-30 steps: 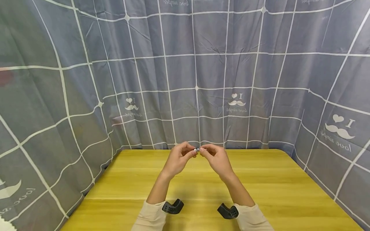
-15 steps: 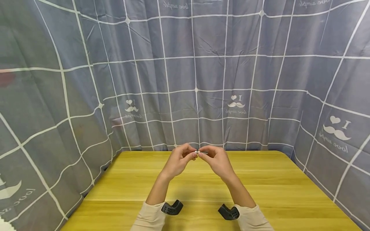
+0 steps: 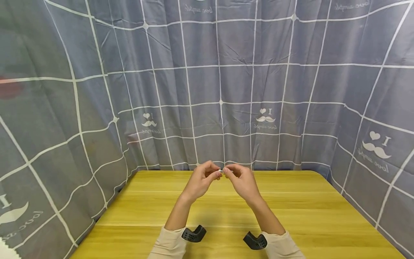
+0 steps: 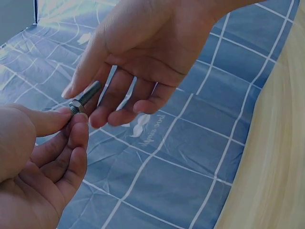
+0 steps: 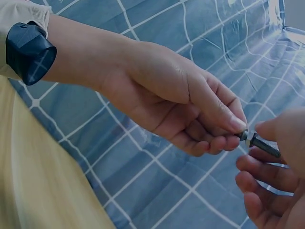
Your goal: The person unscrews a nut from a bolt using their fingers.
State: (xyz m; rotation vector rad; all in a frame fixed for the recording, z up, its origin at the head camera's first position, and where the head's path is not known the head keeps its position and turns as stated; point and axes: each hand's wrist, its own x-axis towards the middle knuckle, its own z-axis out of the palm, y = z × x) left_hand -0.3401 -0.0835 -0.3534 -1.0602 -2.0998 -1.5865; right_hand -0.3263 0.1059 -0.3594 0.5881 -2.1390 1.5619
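Note:
My left hand [image 3: 198, 182] pinches a metal bolt [image 4: 88, 94] between thumb and fingertips near one end, and its other fingers are curled inward. A hex nut [image 4: 76, 106] sits on the thread just beyond those fingertips. The threaded end points towards my right hand [image 3: 244, 182]. In the right wrist view, that hand's thumb and forefinger lie on either side of the bolt [image 5: 266, 146], apart from each other, and do not visibly grip it. The remaining right fingers are loosely bent. The bolt's far end is hidden under the left fingertips.
Both hands are raised above a yellow wood-grain table [image 3: 207, 212]. A grey-blue curtain [image 3: 237, 82] with white grid lines surrounds the table at the back and sides. A black wrist mount [image 3: 194, 233] is on each sleeved forearm.
My right thumb has gone down along the bolt and then back up, away from the nut. The left hand keeps its pinch on the bolt in nearly the same place.

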